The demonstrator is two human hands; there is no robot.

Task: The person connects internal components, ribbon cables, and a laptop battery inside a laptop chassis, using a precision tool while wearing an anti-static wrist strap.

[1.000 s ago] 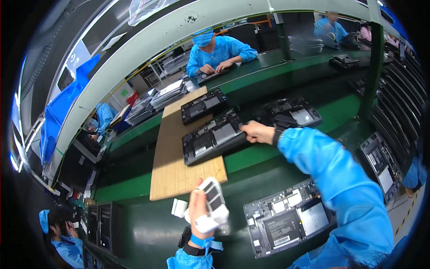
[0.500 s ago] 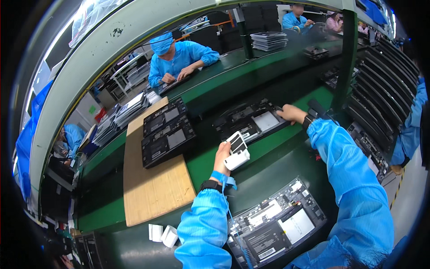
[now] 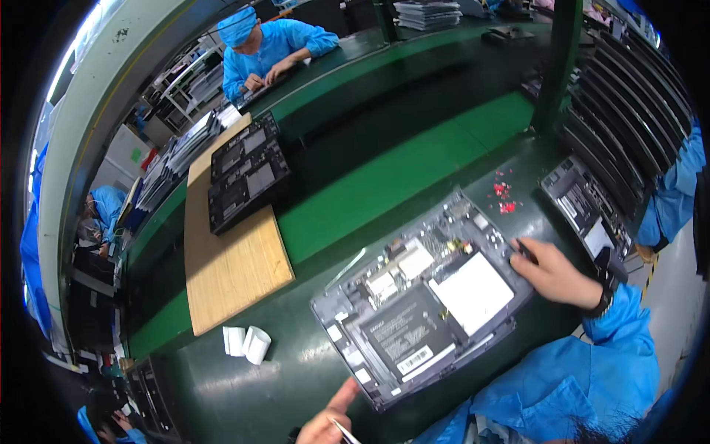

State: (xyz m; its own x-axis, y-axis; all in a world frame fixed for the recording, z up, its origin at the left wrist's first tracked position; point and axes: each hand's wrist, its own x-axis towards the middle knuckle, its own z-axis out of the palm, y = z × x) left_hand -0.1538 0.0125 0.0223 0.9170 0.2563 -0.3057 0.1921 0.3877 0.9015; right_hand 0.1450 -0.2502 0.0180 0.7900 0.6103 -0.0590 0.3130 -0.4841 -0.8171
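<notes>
An opened laptop base [image 3: 410,325] lies on the dark bench in front of me, its circuit board, black battery and white panel exposed. A second edge shows under its near right side; I cannot tell whether another base lies beneath. My right hand [image 3: 553,272] is closed on its right corner, fingers beside a small dark part at the edge. At the lower edge of the picture, my left hand [image 3: 329,422] is partly cut off. Its index finger reaches to the base's near left corner, and a slim silver pointed tool [image 3: 344,432], like tweezers, is held in it.
Two white rolled pieces [image 3: 256,345] stand left of the base. Beyond are a wooden board [image 3: 237,274] bearing dark laptop bases [image 3: 248,174], and a green belt [image 3: 370,214]. Red bits [image 3: 505,196] lie at right, near another base [image 3: 580,207] and racked dark panels [image 3: 629,111]. A co-worker [image 3: 270,55] sits opposite.
My right hand has come back from the belt to the near base. The laptop base it held there no longer shows on the belt. The white piece with black strips has left my left hand.
</notes>
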